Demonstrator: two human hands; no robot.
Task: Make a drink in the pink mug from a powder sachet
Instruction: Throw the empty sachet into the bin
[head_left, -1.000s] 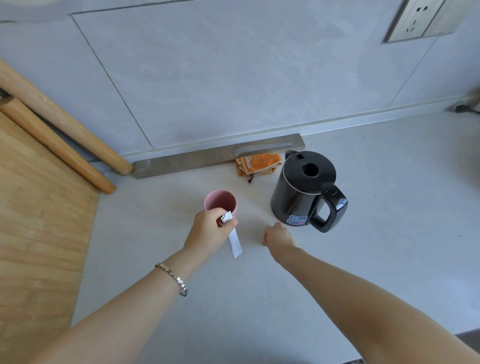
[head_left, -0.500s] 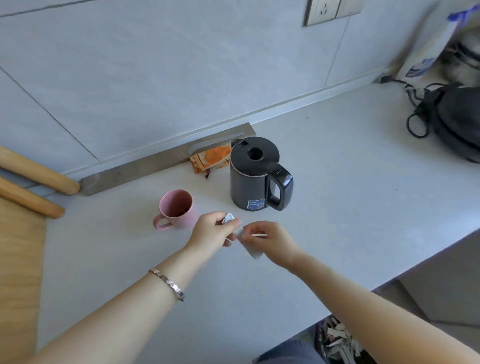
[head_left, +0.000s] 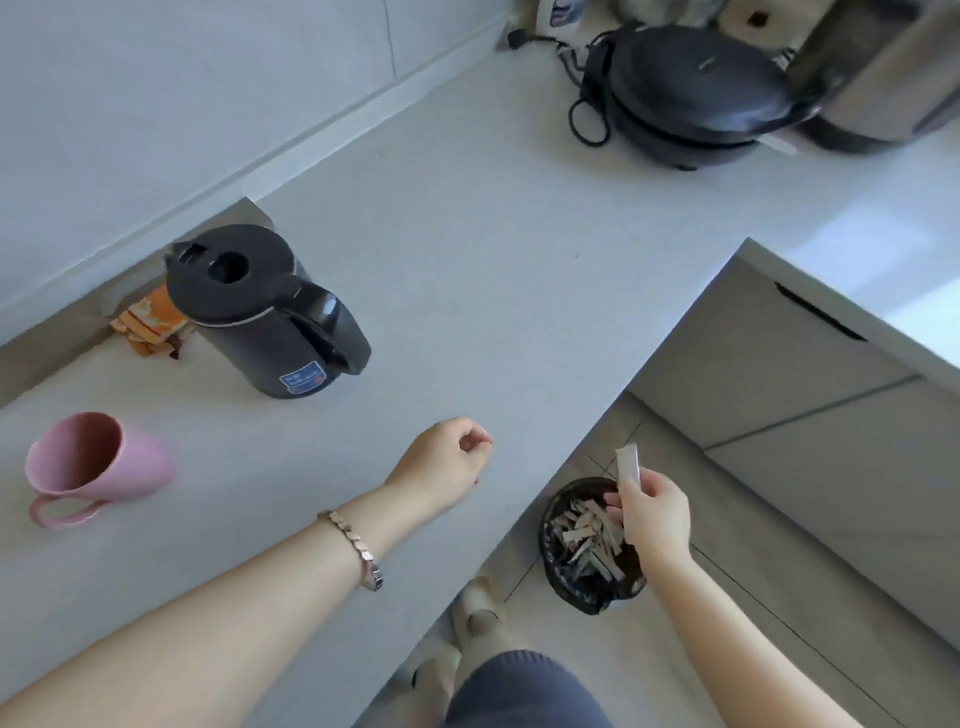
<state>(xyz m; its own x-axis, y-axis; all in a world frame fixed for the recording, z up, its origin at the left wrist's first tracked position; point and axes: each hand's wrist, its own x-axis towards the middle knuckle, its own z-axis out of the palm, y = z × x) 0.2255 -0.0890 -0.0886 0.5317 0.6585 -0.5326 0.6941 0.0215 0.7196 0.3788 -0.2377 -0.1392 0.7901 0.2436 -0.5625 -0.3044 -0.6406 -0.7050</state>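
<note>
Logging scene: wide head view, looking down.
surface (head_left: 467, 270): pale grey, L-shaped, runs along the wall.
cooker (head_left: 691, 93): black, lidded, far right corner, cord coiled beside it.
kettle (head_left: 260, 312): black, upright, lid shut, handle toward the person; orange cloth (head_left: 148, 325) just behind it.
bin (head_left: 589, 545): black, on the floor below the surface edge, full of torn wrappers.
pink mug (head_left: 88, 462): on the surface, far left, well apart from both hands; contents not visible.
left hand (head_left: 441, 462): over the surface, fingers loosely curled, nothing held.
right hand (head_left: 652, 514): past the surface edge, above the bin, pinching the sachet.
sachet (head_left: 628, 462): white, narrow, sticking up out of the fingers.
</note>
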